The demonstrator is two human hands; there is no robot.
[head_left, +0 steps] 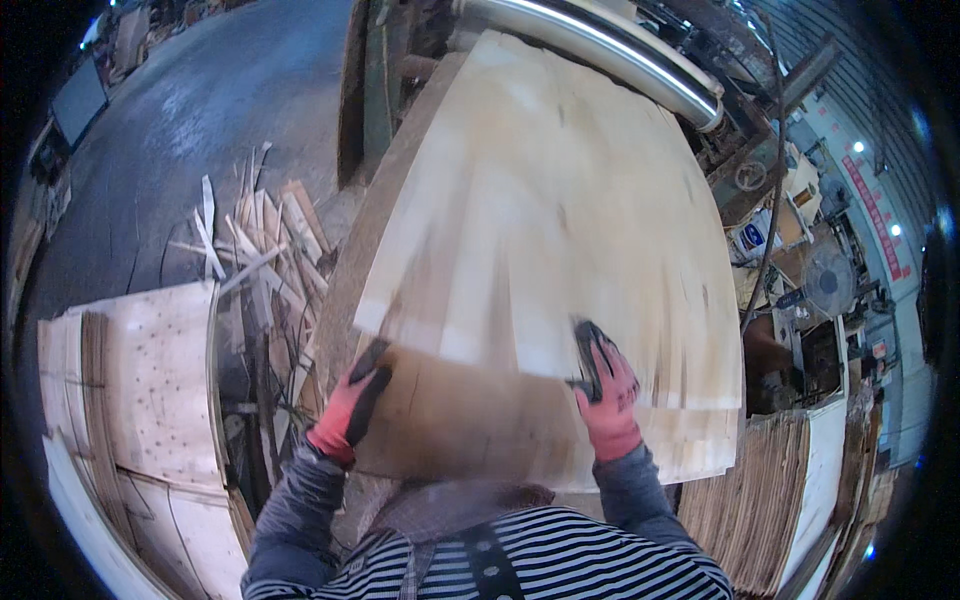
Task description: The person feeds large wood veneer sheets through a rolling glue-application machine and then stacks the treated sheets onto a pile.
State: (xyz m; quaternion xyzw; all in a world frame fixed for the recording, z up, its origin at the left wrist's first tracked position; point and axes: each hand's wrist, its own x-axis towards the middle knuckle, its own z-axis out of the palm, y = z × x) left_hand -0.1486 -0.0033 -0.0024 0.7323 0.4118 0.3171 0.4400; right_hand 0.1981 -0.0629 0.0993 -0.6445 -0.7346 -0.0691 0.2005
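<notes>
A large pale wood veneer sheet (560, 220), blurred by motion, stretches from a long metal roller (600, 50) toward me. Its near edge is uneven, with slits or strips along it. Under it lies a browner sheet (450, 415), closer to my body. My left hand (352, 405), in a red glove with black fingers, is at the veneer's near left corner, its fingers stretched out just by the edge. My right hand (607, 392), gloved the same way, reaches over the near edge right of the middle, its fingers apart and lying on the veneer.
Scrap wood strips (265, 235) lie heaped on the floor at the left. Stacked panels (160, 380) stand at the near left, and a thick veneer stack (750, 490) at the near right. A fan (828, 272) and a white bucket (752, 238) are beyond the sheet's right side.
</notes>
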